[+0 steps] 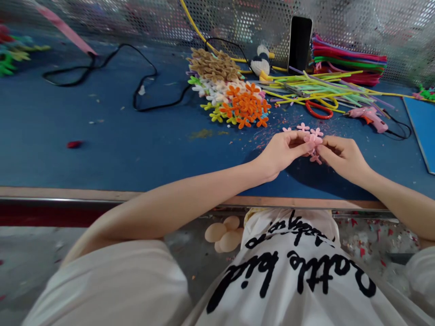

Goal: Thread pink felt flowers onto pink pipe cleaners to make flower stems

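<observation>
My left hand (283, 151) pinches a pink pipe-cleaner flower (314, 139) between thumb and fingers, above the blue tabletop. From the right, my right hand (343, 156) is closed on the same flower, its fingertips meeting those of the left. Other pink flowers (303, 127) lie just behind and beneath the fingers, partly covered by them. Beyond my hands is a heap of finished fuzzy flowers, with orange flowers (249, 106) in front and brown flowers (215, 64) behind.
Loose pipe cleaners (312, 86) and bundled ones (350, 61) lie at the back right. Near them are red-handled scissors (318, 110), a pink glue gun (369, 117), a phone (299, 44) and a blue board (423, 129). A black cord (136, 97) winds across the left.
</observation>
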### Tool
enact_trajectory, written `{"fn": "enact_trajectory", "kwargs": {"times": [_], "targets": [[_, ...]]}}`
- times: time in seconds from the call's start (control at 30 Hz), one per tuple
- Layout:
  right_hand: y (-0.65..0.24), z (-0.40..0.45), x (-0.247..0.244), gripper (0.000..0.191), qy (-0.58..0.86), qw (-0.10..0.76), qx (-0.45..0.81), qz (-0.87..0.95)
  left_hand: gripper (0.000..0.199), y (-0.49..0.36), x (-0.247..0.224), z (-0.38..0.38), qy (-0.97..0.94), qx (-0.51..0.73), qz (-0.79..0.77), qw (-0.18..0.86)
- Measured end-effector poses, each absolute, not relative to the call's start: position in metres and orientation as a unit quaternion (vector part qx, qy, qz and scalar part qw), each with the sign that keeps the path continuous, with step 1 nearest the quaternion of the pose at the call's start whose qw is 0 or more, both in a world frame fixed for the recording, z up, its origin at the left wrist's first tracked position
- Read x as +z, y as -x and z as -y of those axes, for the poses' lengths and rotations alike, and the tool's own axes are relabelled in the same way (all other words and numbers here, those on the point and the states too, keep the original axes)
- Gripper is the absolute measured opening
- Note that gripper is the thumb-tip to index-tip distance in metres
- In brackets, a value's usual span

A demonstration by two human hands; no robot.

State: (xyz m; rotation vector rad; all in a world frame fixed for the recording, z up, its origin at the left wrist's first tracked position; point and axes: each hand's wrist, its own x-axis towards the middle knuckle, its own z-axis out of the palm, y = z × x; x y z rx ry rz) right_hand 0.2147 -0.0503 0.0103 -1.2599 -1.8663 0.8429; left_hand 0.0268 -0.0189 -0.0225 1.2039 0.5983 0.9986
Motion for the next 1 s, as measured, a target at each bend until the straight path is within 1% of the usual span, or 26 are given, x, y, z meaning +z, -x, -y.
{"fn": "enact_trajectory", "kwargs": {"times": [0.17,0.23,0.27,0.33,0.4,0.47,0.53,0.63,0.87,1.0], "targets": [[-0.210,0.050,0.011,0.022,0.508,0.376,0.561,0.535,0.049,-0.030,-0.028,0.020,-0.540,0.459,-0.250,0.660],[-0.211,0.049,0.011,0.022,0.507,0.366,0.607,0.491,0.049,-0.031,-0.028,0.021,-0.543,0.465,-0.248,0.654],[-0.212,0.048,0.011,0.024,0.503,0.361,0.609,0.496,0.049,-0.031,-0.027,0.021,-0.544,0.468,-0.249,0.651],[-0.216,0.047,0.011,0.031,0.489,0.356,0.572,0.554,0.049,-0.030,-0.024,0.022,-0.547,0.472,-0.255,0.643],[-0.220,0.047,0.013,0.035,0.473,0.359,0.490,0.639,0.047,-0.028,-0.020,0.023,-0.554,0.469,-0.267,0.634],[-0.222,0.047,0.016,0.033,0.453,0.363,0.409,0.704,0.046,-0.025,-0.017,0.025,-0.561,0.461,-0.283,0.626],[-0.222,0.048,0.019,0.030,0.442,0.363,0.361,0.737,0.048,-0.024,-0.015,0.026,-0.564,0.452,-0.302,0.622],[-0.222,0.047,0.021,0.027,0.454,0.356,0.330,0.747,0.048,-0.023,-0.015,0.025,-0.568,0.438,-0.316,0.621],[-0.234,0.036,0.019,0.022,0.468,0.323,0.211,0.795,0.034,-0.021,-0.018,0.019,-0.582,0.431,-0.333,0.604],[-0.235,0.035,0.018,0.021,0.458,0.315,0.195,0.808,0.027,-0.021,-0.016,0.019,-0.580,0.425,-0.344,0.604]]}}
